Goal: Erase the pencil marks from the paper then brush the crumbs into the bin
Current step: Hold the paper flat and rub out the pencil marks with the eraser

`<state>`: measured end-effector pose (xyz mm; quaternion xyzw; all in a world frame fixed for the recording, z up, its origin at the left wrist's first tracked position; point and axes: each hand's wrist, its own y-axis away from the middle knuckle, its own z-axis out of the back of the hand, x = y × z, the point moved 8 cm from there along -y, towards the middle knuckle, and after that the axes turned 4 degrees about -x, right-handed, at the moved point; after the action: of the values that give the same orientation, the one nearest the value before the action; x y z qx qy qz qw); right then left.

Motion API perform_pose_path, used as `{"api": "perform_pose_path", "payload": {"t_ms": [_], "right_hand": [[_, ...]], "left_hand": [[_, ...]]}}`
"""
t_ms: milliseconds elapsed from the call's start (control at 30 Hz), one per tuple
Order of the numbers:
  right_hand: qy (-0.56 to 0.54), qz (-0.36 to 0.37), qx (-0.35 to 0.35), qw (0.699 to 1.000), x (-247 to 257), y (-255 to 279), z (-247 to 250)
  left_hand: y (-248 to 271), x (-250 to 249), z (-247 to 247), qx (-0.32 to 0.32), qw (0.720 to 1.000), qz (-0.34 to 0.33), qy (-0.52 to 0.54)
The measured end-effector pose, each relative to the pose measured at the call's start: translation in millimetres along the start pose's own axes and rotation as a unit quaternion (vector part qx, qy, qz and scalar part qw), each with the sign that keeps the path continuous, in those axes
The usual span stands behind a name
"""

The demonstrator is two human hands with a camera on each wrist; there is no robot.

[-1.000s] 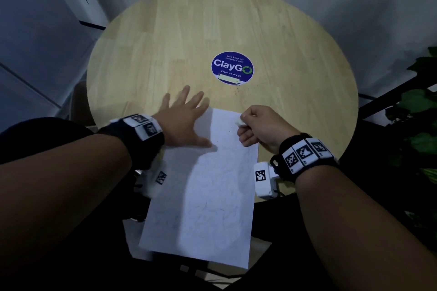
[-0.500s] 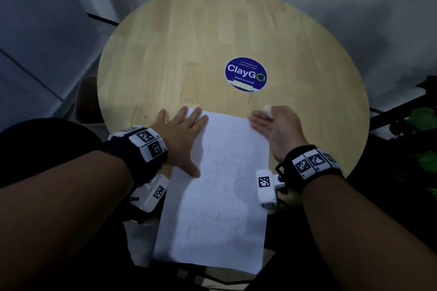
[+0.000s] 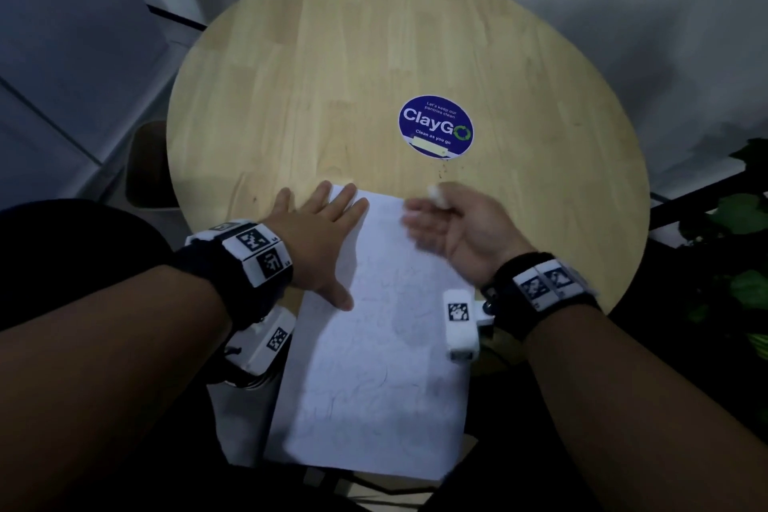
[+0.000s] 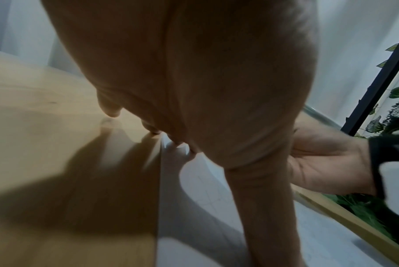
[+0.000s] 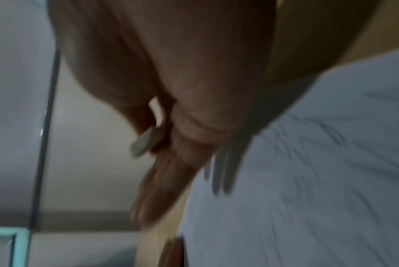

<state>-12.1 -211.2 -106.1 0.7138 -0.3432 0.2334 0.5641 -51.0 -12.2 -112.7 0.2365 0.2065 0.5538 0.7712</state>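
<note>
A white paper (image 3: pixel 374 366) with faint pencil scribbles lies on the round wooden table (image 3: pixel 332 75), its near end hanging over the table edge. My left hand (image 3: pixel 328 220) lies flat on the sheet's far left corner, fingers spread and straight; in the left wrist view its fingertips (image 4: pixel 180 142) touch the paper (image 4: pixel 193 207). My right hand (image 3: pixel 428 216) hovers, blurred, over the far right corner with fingers stretched leftward. Its thumb pinches a small white eraser (image 3: pixel 434 191) against the fingers, also seen in the right wrist view as the eraser (image 5: pixel 145 142). Dark crumbs (image 3: pixel 444 168) dot the wood just beyond.
A blue round ClayGo sticker (image 3: pixel 435 131) sits mid-table beyond the right hand. Green plants (image 3: pixel 739 262) and a black frame stand off the right edge. A brown box-like thing (image 3: pixel 145 166) shows below the table's left edge. Walls close behind.
My right hand went from a fist at the paper's far right corner to stretched fingers, still pinching the eraser, and now swings left over the far edge. The left hand stays flat.
</note>
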Motion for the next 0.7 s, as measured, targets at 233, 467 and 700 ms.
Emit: {"api": "perform_pose_path", "payload": {"t_ms": [233, 467, 700], "right_hand": [[0.005, 0.056, -0.057, 0.997, 0, -18, 1], [0.167, 0.025, 0.137, 0.976, -29, 16, -65], [-0.047, 0.146, -0.152, 0.976, 32, -27, 39]], "left_hand": [[0, 1, 0, -0.004, 1.000, 0.000, 0.014], [0, 1, 4, -0.004, 1.000, -0.003, 0.030], [-2, 6, 0, -0.007, 0.999, 0.002, 0.039]]}}
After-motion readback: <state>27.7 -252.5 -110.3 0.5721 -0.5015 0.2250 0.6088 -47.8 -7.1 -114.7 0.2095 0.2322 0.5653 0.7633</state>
